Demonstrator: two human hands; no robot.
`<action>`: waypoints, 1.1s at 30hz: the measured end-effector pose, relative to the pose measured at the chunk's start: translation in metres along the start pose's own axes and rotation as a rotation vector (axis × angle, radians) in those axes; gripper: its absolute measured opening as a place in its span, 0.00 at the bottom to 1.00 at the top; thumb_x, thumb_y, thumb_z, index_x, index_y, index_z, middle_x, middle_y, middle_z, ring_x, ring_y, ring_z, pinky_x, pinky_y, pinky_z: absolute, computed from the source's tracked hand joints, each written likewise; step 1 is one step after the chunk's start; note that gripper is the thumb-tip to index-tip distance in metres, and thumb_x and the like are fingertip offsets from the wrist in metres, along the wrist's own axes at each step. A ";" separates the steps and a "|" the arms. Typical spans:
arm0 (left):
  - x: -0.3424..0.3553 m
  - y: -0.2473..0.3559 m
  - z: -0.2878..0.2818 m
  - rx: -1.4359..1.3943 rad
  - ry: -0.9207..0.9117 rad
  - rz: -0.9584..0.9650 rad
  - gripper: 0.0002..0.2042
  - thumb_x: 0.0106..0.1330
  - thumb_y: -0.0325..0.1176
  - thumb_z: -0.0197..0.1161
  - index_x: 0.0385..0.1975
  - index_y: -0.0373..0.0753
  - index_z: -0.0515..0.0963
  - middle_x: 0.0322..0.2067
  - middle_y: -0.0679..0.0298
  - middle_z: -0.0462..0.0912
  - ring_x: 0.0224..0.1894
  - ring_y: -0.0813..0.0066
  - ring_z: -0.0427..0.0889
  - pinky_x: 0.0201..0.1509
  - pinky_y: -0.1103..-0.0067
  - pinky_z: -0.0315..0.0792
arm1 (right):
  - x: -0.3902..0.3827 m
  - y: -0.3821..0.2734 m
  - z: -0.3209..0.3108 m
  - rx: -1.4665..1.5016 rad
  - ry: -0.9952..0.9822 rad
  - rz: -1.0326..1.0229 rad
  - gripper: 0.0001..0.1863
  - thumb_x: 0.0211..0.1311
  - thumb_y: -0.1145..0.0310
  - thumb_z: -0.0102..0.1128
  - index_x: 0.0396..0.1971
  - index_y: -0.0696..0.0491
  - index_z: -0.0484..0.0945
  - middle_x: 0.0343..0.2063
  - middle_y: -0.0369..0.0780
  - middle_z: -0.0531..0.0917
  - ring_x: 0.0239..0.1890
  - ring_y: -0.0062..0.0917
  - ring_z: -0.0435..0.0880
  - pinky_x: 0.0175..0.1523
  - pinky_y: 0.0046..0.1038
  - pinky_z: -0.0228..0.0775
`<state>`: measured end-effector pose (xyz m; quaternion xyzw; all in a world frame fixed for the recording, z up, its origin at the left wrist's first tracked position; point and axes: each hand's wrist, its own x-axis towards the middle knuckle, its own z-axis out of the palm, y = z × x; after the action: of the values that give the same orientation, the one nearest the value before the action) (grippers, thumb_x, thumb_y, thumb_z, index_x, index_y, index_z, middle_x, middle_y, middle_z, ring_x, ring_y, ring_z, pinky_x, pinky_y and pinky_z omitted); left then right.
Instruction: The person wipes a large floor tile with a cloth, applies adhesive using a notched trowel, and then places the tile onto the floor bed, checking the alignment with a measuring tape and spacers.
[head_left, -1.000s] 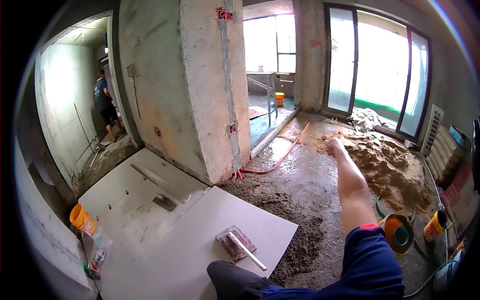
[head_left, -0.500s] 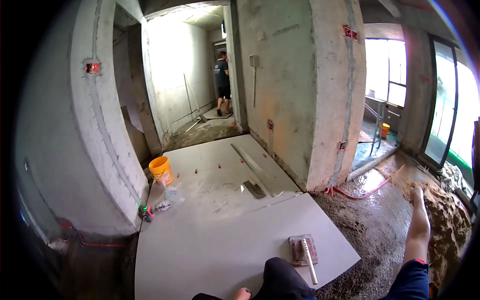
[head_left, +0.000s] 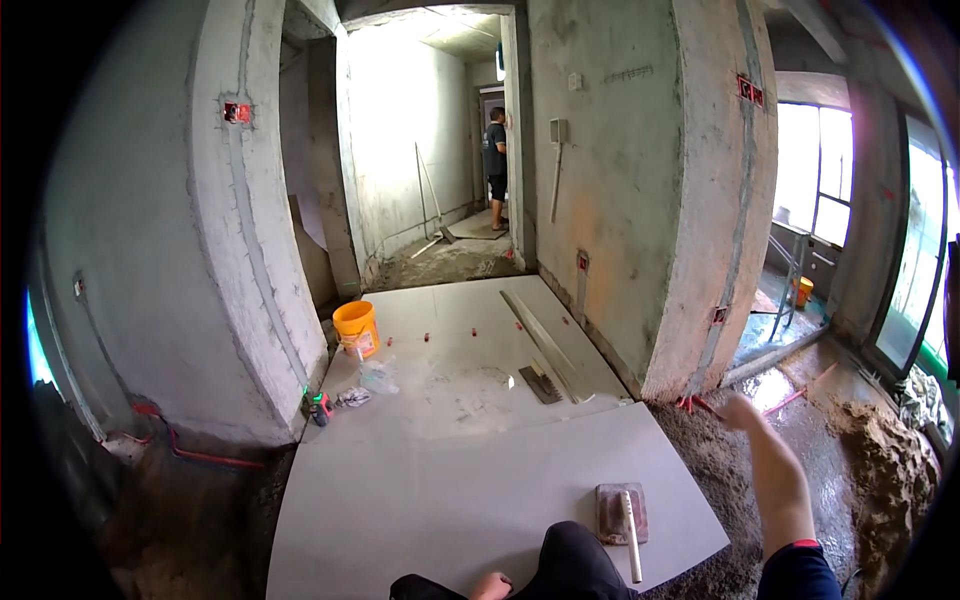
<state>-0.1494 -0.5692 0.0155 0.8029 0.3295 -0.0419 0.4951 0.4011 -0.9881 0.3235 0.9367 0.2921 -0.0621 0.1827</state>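
Note:
My right hand (head_left: 742, 413) is raised over wet mortar (head_left: 715, 470) beside the big pale tile (head_left: 420, 500); its fingers are blurred, so I cannot tell whether they are closed. My left hand (head_left: 492, 585) shows only partly at the bottom edge beside my dark-clothed knee (head_left: 570, 560), its fingers mostly hidden. A square brown pad tool with a white handle (head_left: 608, 510) lies on the near tile. Farther back on tiles (head_left: 455, 305) lie a notched trowel (head_left: 545, 388), long straightedges (head_left: 550, 350), small red pieces (head_left: 474, 331), a plastic bag (head_left: 376, 376) and a green-red power tool (head_left: 319, 407).
A yellow bucket (head_left: 355, 330) stands by the left wall (head_left: 240, 300). Another person (head_left: 496, 165) stands in the doorway beyond, near leaning long-handled tools (head_left: 430, 190). A concrete pillar (head_left: 705, 250) rises at right, with red conduit (head_left: 700, 403) at its foot and a sand heap (head_left: 885, 450) beyond.
My view has swung left toward the doorway. My right hand has moved inward from over the sand toward the tile's edge. The other person has gone farther down the passage and stands upright.

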 end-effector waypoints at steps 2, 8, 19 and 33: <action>-0.018 -0.009 -0.014 0.110 -0.035 -0.049 0.13 0.57 0.34 0.57 0.38 0.38 0.81 0.40 0.47 0.83 0.46 0.51 0.81 0.52 0.63 0.74 | 0.043 -0.141 -0.053 0.638 0.121 0.123 0.22 0.62 0.48 0.52 0.30 0.56 0.79 0.19 0.43 0.80 0.17 0.31 0.75 0.24 0.39 0.69; -0.052 0.003 -0.038 0.118 -0.029 -0.128 0.14 0.57 0.36 0.58 0.40 0.39 0.81 0.42 0.48 0.83 0.48 0.51 0.80 0.53 0.64 0.73 | -0.022 -0.377 -0.335 0.559 0.341 -0.244 0.46 0.60 0.50 0.54 0.70 0.58 0.44 0.43 0.56 0.81 0.45 0.48 0.81 0.49 0.42 0.73; -0.020 -0.021 -0.017 -0.162 0.131 0.206 0.08 0.50 0.29 0.67 0.29 0.36 0.84 0.30 0.53 0.85 0.34 0.60 0.83 0.41 0.68 0.76 | -0.015 -0.441 -0.513 0.353 0.129 -0.123 0.49 0.52 0.82 0.62 0.68 0.68 0.39 0.33 0.42 0.86 0.30 0.31 0.85 0.37 0.29 0.79; -0.011 -0.048 -0.004 0.054 0.136 -0.027 0.10 0.58 0.33 0.57 0.38 0.42 0.77 0.41 0.49 0.81 0.46 0.51 0.79 0.52 0.62 0.72 | -0.260 -0.480 -0.150 0.028 0.036 -1.308 0.17 0.62 0.56 0.54 0.39 0.53 0.81 0.24 0.43 0.82 0.29 0.40 0.83 0.32 0.41 0.74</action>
<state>-0.1865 -0.5573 -0.0152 0.8123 0.3717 -0.0028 0.4494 -0.0844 -0.7021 0.3730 0.5690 0.8037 -0.1486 0.0904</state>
